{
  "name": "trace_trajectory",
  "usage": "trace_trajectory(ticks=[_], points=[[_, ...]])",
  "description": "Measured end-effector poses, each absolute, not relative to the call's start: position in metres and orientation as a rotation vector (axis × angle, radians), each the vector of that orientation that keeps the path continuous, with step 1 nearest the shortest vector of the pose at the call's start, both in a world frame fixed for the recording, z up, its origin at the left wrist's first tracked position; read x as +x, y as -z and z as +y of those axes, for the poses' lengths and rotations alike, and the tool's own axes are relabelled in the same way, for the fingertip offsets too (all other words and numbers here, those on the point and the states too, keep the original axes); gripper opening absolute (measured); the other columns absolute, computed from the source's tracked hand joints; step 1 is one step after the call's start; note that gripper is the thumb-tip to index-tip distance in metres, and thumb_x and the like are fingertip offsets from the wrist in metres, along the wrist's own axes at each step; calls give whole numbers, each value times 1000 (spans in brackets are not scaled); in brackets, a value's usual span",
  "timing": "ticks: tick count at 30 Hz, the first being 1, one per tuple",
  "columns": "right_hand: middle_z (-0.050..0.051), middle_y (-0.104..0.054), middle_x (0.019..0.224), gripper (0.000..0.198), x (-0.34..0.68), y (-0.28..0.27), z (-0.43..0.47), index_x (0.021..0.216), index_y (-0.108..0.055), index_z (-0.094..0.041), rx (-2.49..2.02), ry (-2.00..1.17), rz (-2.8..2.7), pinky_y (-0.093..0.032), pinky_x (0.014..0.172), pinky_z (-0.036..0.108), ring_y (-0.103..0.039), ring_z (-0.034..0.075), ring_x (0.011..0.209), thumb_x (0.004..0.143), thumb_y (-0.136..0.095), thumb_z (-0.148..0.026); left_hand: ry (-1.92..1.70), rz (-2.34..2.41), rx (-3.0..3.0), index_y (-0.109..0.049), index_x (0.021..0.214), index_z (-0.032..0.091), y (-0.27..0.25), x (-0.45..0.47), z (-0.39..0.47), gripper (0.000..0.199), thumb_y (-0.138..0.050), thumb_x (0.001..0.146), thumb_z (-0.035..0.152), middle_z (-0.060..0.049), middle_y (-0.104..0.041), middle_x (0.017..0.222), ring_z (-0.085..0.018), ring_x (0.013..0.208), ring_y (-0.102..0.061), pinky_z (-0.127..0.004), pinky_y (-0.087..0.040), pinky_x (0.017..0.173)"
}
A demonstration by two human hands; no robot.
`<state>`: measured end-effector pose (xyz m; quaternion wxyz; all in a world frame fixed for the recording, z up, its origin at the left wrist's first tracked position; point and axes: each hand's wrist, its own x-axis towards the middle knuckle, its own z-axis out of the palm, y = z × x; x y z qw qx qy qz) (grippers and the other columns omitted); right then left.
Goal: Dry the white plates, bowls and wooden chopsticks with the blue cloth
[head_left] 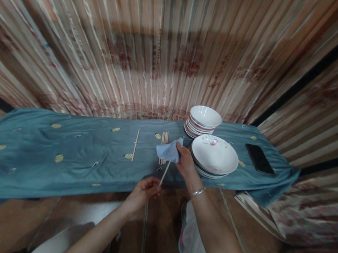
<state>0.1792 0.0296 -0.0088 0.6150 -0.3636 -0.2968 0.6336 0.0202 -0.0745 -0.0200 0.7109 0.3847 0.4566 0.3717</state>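
Observation:
My left hand (146,190) pinches the lower end of a wooden chopstick (164,173) just off the table's front edge. The chopstick slants up and to the right, its upper part hidden by a light blue cloth (168,150). My right hand (185,161) grips that cloth around the chopstick's upper part, close to the plates. Partly covered by the cloth, several chopsticks (165,137) lie side by side on the table. Another chopstick (135,145) lies alone to their left.
A long table with a teal cloth (76,146) runs across the view. On its right stand a stack of plates (215,155), a stack of bowls (205,117) behind it and a black phone (259,159). Striped curtains (144,62) hang behind and at the sides.

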Motion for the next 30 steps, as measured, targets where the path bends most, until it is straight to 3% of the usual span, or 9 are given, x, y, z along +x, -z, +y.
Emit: trace_trajectory(ticks=[15,23,30], points=[[7,-70,74,35,162,-3,14,67,-63,-20,-879,-1601,-769,-51,65,32,-65,24,82,61,-71,-54,-922,976,663,-72,77,13,10,17,-70,35,-84,55,37,-2,-64,67,-8,58,-53,-21,-41,59],[4,-69,67,41,150,-6,-1,65,-67,-17,-878,-1688,-783,-47,61,28,-64,20,71,55,-76,-56,-983,963,607,-73,77,12,8,14,-64,33,-85,54,32,-3,-66,68,-8,61,-55,-19,-43,59],[1,-67,64,43,127,9,-17,68,-69,-17,-932,-1678,-914,-43,59,24,-56,12,58,57,-74,-58,-1139,975,571,-68,64,13,5,11,-55,24,-82,49,24,0,-62,58,-8,55,-54,-21,-46,60]])
